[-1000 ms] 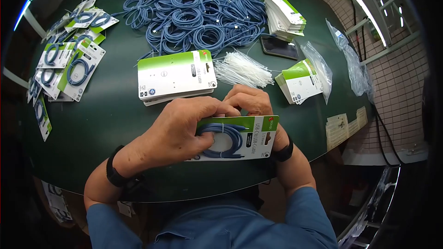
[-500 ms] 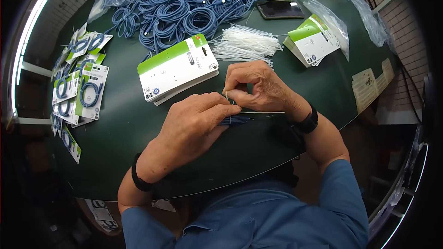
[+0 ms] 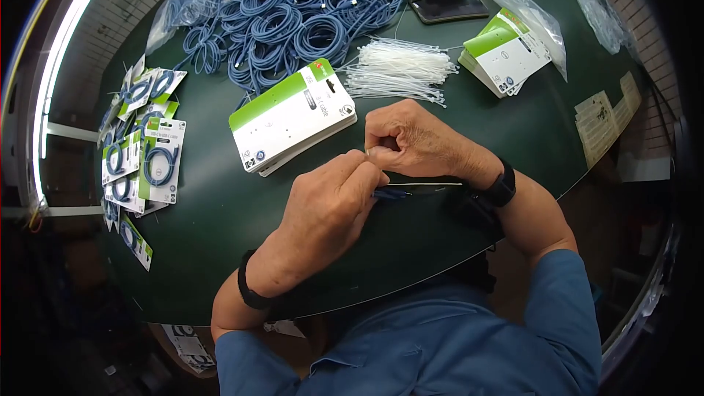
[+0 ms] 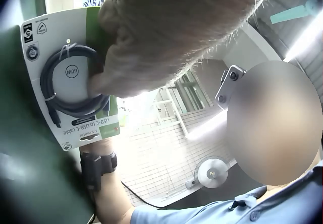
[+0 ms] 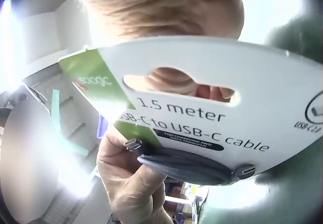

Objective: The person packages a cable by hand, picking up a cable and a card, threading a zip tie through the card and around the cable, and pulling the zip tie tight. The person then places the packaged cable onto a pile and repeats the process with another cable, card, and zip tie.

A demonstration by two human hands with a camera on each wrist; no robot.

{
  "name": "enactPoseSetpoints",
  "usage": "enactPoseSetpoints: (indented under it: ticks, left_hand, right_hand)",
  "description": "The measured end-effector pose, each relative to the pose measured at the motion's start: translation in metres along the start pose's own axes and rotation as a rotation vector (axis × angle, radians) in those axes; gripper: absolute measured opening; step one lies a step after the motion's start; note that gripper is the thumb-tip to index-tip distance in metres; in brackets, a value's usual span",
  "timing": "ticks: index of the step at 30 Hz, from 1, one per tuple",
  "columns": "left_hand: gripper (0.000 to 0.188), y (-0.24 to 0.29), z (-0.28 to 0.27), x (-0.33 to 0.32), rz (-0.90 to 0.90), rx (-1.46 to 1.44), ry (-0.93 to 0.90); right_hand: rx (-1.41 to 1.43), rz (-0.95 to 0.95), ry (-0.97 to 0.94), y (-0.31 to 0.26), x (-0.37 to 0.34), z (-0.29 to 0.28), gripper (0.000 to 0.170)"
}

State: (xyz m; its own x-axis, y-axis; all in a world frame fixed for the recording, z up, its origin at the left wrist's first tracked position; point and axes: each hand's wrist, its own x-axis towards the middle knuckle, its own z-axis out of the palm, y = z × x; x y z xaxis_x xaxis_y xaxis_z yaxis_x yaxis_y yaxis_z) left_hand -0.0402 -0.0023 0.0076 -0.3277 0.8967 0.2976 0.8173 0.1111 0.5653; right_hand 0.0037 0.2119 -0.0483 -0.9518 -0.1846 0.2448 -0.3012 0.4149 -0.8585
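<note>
My left hand [image 3: 326,198] grips a white-and-green card [image 4: 73,87] marked USB-C to USB-C cable, its thumb on the front beside the coil. A coiled blue-grey cable [image 4: 48,78] lies against the card, bound by pale cable ties at two spots. Edge-on in the head view, the card appears as a thin line. My right hand [image 3: 422,143], fingers curled, pinches at the back of the card close to the left fingertips; the cable tie there is mostly hidden by the fingers. In the right wrist view both metal plugs show below the printed text.
Ahead lie a stack of blank cards [image 3: 293,117], a heap of white cable ties [image 3: 400,70] and a big pile of blue cables [image 3: 293,15]. Finished cards [image 3: 160,161] pile up at left. A phone [image 3: 447,7], more cards [image 3: 506,55] and plastic bags [image 3: 539,22] are at right.
The card has tipped from facing the head camera to edge-on. My right hand has come out from behind it, then drawn close to the left fingertips. The head view has shifted.
</note>
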Motion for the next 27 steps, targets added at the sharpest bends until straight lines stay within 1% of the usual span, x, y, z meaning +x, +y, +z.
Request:
enactPoseSetpoints:
  ticks: [2, 5, 7, 10, 11, 13, 14, 15, 17, 18, 19, 22, 27]
  left_hand:
    - [0.031, 0.001, 0.003, -0.002, 0.018, 0.024, 0.027]
    - [0.035, 0.002, 0.006, -0.005, 0.020, 0.105, 0.047]
    - [0.034, 0.004, 0.000, -0.001, -0.001, 0.088, 0.071]
    - [0.033, -0.002, -0.014, -0.001, -0.047, 0.064, 0.098]
    - [0.035, -0.006, -0.018, -0.001, -0.077, 0.017, 0.167]
    - [0.040, -0.016, -0.025, -0.001, -0.131, -0.074, 0.306]
    - [0.040, -0.020, -0.026, -0.003, -0.130, -0.072, 0.331]
    - [0.041, -0.025, -0.027, -0.004, -0.186, -0.185, 0.356]
    - [0.042, -0.033, -0.025, -0.006, -0.294, -0.413, 0.390]
    - [0.042, -0.036, -0.023, -0.006, -0.291, -0.410, 0.400]
    - [0.042, -0.037, -0.020, -0.005, -0.316, -0.448, 0.405]
    - [0.041, -0.038, -0.012, -0.006, -0.370, -0.525, 0.388]
    - [0.039, -0.036, -0.006, -0.005, -0.413, -0.648, 0.344]
  right_hand:
    - [0.001, 0.065, -0.065, -0.002, -0.002, 0.000, 0.005]
    - [0.018, 0.109, -0.082, 0.001, -0.001, -0.003, 0.004]
    - [0.012, 0.133, -0.105, -0.004, -0.001, -0.011, 0.005]
    - [0.508, 0.416, 0.144, -0.018, 0.003, -0.027, 0.018]
    - [0.489, 0.411, 0.129, -0.016, 0.002, -0.031, 0.018]
    - [0.647, 0.238, 0.357, -0.002, -0.004, -0.042, 0.035]
    - [0.728, 0.147, 0.467, -0.002, -0.003, -0.046, 0.044]
    - [0.715, 0.139, 0.450, -0.005, -0.002, -0.043, 0.044]
    - [0.659, 0.081, 0.417, -0.015, -0.001, -0.025, 0.053]
    - [0.636, 0.053, 0.407, -0.018, -0.001, -0.018, 0.057]
    - [0.636, 0.050, 0.404, -0.019, -0.001, -0.012, 0.057]
    - [0.403, 0.196, 0.336, -0.017, -0.006, 0.004, 0.060]
    - [0.335, 0.188, 0.446, -0.030, -0.001, 0.002, 0.065]
